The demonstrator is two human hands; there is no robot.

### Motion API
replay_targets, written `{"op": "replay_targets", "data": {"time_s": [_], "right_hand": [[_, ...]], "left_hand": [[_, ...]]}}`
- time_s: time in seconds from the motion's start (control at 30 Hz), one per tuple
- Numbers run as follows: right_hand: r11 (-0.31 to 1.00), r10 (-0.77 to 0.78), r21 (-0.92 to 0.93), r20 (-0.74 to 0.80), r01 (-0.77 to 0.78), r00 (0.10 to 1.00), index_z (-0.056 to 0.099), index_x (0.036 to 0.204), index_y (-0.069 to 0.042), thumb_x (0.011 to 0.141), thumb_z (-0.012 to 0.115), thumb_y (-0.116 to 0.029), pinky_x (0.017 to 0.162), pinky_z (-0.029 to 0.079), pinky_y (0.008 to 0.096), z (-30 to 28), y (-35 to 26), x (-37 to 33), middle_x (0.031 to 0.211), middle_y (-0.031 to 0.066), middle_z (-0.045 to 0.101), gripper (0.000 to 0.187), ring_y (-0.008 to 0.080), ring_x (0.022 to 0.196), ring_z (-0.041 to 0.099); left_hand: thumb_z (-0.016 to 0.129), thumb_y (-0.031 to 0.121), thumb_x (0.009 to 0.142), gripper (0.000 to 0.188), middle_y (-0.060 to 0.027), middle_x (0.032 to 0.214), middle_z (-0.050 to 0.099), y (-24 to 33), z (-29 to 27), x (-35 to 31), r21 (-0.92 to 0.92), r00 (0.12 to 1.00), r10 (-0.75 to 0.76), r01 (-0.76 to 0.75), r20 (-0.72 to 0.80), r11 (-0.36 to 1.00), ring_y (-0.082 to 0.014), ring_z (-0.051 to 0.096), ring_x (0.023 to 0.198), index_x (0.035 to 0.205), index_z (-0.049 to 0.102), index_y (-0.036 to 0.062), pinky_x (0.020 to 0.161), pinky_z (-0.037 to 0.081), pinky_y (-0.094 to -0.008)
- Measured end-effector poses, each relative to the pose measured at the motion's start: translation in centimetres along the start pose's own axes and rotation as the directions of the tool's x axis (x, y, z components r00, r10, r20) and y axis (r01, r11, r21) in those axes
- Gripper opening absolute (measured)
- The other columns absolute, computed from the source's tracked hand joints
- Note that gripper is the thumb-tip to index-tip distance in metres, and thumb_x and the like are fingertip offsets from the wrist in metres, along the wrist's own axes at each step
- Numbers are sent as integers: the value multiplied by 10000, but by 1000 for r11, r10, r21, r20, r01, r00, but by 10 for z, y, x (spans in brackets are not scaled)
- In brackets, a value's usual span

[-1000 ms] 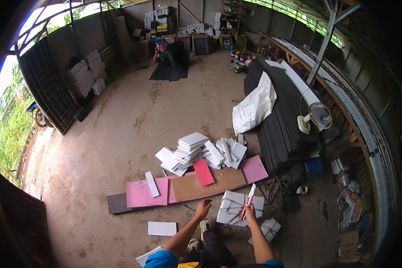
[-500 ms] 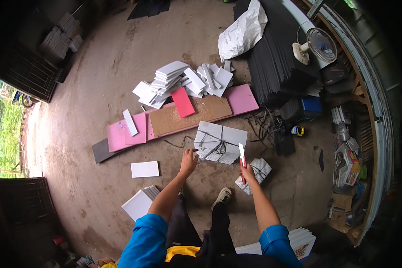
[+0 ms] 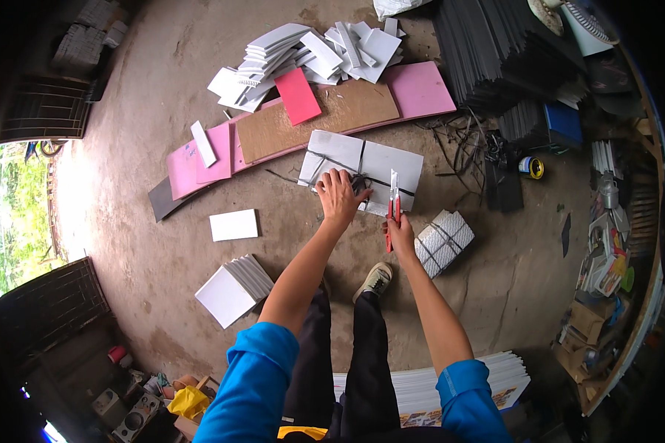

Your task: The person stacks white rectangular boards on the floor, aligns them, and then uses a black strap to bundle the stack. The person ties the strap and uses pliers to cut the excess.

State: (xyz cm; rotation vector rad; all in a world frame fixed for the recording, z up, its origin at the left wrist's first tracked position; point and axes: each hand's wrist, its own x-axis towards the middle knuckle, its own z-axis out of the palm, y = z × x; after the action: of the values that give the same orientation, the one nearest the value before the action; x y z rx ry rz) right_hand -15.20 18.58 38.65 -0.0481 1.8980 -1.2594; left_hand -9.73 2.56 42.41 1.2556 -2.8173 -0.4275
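Observation:
A bundle of white foam boards (image 3: 395, 164), tied crosswise with black straps, lies on the floor before me. My left hand (image 3: 338, 198) is over its near left part, fingers apart, close to the dark knot (image 3: 359, 183). Whether the fingertips press on the board or the strap is hard to see. My right hand (image 3: 400, 235) is closed around a red utility knife (image 3: 394, 196), its pale blade pointing away from me at the bundle's near edge. Just right of that hand sits a smaller strapped white bundle (image 3: 445, 242).
Beyond lie long pink boards (image 3: 421, 92) with a brown panel (image 3: 325, 122), a red sheet (image 3: 298, 96) and heaped white pieces (image 3: 281, 48). A white stack (image 3: 229, 295) stands at left. Black sheets (image 3: 495, 52), loose black straps (image 3: 462, 148) and a yellow-black tin (image 3: 530, 167) are at right.
My left hand has moved from beside the bundle's left edge onto the bundle near the knot, its fingers spreading. The knife stays in my right hand. The view has tilted down toward me.

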Motion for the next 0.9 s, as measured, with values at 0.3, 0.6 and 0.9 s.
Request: {"op": "replay_targets", "data": {"time_s": [0.3, 0.6, 0.9], "right_hand": [[1000, -27, 0, -23, 27, 999, 499, 924, -9, 874, 481, -113, 601, 469, 267, -5, -7, -11, 766, 68, 590, 117, 134, 650, 579], [986, -129, -103, 11, 130, 992, 461, 933, 2, 878, 464, -86, 577, 488, 287, 17, -15, -9, 757, 102, 618, 103, 162, 632, 611], [982, -132, -131, 62, 139, 989, 464, 910, 11, 863, 484, -98, 580, 498, 305, 22, -10, -14, 755, 124, 625, 120, 189, 627, 631]], "left_hand": [[583, 265, 811, 314, -149, 835, 569, -11, 12, 0, -169, 998, 34, -26, 47, 985, -315, 560, 804, 953, 451, 19, 669, 455, -406], [534, 421, 834, 421, -159, 749, 617, -39, -11, -1, -210, 967, 200, -165, 159, 964, -340, 615, 681, 991, 423, 46, 560, 474, -425], [565, 139, 783, 225, -82, 906, 469, -46, 13, -10, 15, 905, 422, -422, -59, 906, -222, 578, 776, 961, 447, 69, 626, 476, -344]]}}
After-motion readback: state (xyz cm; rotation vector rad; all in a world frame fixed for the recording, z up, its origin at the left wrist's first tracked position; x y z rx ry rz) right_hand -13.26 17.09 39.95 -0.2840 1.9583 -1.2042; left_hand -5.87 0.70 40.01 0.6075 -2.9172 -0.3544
